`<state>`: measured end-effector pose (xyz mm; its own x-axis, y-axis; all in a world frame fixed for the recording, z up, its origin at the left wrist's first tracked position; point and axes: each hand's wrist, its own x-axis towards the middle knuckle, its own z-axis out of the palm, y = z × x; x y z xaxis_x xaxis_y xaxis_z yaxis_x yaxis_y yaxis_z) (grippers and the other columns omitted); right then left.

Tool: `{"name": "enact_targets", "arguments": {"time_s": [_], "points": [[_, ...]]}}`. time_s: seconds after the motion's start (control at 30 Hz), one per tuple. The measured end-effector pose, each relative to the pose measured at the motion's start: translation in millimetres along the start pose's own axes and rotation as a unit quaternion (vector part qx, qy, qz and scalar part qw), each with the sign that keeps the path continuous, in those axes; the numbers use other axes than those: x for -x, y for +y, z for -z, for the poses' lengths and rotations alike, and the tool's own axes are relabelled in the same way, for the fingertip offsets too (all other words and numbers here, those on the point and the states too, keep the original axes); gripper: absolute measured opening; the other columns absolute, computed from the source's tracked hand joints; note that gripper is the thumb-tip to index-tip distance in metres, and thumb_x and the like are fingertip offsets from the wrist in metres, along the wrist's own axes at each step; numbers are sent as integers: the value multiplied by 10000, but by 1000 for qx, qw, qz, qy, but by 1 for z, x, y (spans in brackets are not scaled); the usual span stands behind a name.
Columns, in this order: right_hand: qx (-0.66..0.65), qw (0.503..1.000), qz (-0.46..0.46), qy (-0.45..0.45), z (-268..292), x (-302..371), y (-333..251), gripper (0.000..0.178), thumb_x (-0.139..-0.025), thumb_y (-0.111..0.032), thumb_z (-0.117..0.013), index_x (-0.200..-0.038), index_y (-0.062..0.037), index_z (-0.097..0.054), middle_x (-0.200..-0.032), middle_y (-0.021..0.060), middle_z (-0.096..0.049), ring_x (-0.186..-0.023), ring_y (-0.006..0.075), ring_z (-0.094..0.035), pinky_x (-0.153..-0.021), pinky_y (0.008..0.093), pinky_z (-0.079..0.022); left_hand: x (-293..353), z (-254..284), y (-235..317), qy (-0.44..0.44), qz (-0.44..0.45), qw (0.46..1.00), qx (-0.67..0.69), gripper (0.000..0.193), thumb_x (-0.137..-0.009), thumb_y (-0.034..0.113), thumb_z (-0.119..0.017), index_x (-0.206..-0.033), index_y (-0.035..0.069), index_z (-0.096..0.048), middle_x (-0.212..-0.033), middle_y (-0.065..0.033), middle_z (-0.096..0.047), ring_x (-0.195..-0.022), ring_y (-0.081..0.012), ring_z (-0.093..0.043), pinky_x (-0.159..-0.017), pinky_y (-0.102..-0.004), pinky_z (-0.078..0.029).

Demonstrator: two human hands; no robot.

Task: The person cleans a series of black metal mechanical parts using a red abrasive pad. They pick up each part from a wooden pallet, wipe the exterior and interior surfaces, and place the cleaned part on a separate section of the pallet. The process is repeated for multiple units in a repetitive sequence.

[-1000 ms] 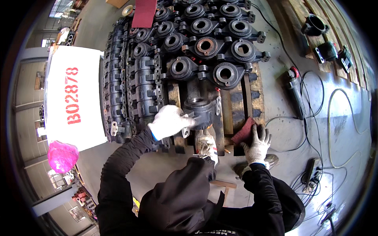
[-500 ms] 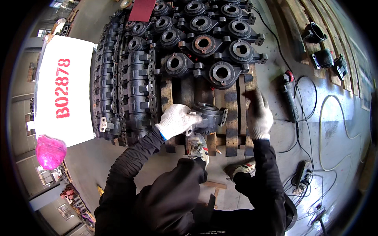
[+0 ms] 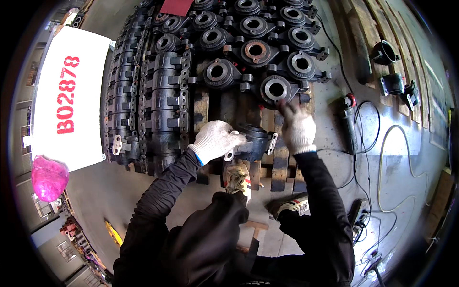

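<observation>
My left hand point(image 3: 217, 140), in a white knit glove with dark fingertips, is closed on the left side of a black cast metal housing point(image 3: 252, 146). This housing has a round raised top and drilled lug plates on both sides, and it sits at the near end of the pallet point(image 3: 278, 165). My gloved right hand point(image 3: 300, 131) reaches forward, its fingers close to the near edge of another black housing point(image 3: 265, 91) with a bright machined ring around its hole. Motion blurs those fingertips, so I cannot tell whether they touch it.
Rows of similar housings and linked black chain sections point(image 3: 165, 103) fill the pallet's far and left parts. A white board point(image 3: 76, 95) with red markings stands at left, above a pink wrapped bundle point(image 3: 50, 178). An angle grinder point(image 3: 349, 124) and cables lie right, near another pallet point(image 3: 399, 28).
My right hand has moved left and forward, from over the pallet's right edge to beside the ringed housing. My left hand stays on the near housing. The whole view has shifted slightly.
</observation>
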<state>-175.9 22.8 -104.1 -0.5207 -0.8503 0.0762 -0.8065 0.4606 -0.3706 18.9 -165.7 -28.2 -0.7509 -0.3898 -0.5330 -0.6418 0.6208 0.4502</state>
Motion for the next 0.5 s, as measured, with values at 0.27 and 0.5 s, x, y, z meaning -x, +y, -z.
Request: {"name": "enact_targets", "arguments": {"time_s": [0.27,0.5], "points": [[-26,983,2,181,31,-40,-1,388,-886,-33,-642,-1258,-120,-707,-1301,125,-689,-946,392,-726,-784,466,-604,-4,2,-3,-20,17,1000,-13,633,-860,598,-749,-775,-30,-755,-698,-236,-686,-695,-368,-719,-651,-433,-555],[3,997,44,-63,-23,48,-18,564,-836,-32,-653,-1392,-128,-647,-1339,131,-670,-1094,359,-702,-944,450,-579,-4,0,-8,-4,-32,999,11,516,-847,521,-763,-808,7,-772,-725,-220,-703,-702,-344,-719,-662,-423,-556]]}}
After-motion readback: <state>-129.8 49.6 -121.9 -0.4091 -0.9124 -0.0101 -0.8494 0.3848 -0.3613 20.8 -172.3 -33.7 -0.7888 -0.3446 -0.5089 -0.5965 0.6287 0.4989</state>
